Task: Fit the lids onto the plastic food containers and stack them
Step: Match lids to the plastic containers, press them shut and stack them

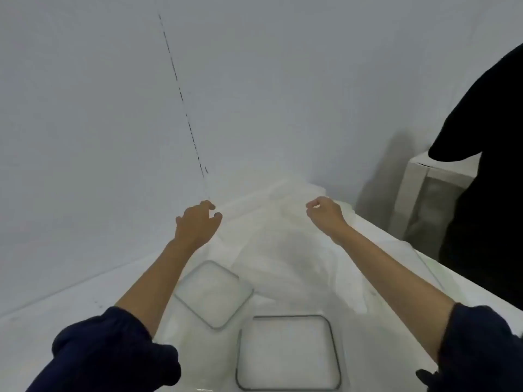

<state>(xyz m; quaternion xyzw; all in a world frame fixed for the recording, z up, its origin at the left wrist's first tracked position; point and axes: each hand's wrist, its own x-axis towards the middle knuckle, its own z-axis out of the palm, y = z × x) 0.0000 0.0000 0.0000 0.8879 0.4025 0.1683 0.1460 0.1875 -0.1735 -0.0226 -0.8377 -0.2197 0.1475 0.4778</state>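
- Head view: both arms reach to the far side of the table [42,335], maybe for tubs there.
- Left hand [198,222] and right hand [325,212] have bent fingers; I cannot tell if they hold anything.
- Near lid [288,352] and left lid [213,292] lie close by, likely waiting for tubs.

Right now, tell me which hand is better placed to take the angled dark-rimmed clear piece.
Left, probably. The left hand is on the same side as the angled piece, with its forearm running right beside it; the right hand would have to reach across.
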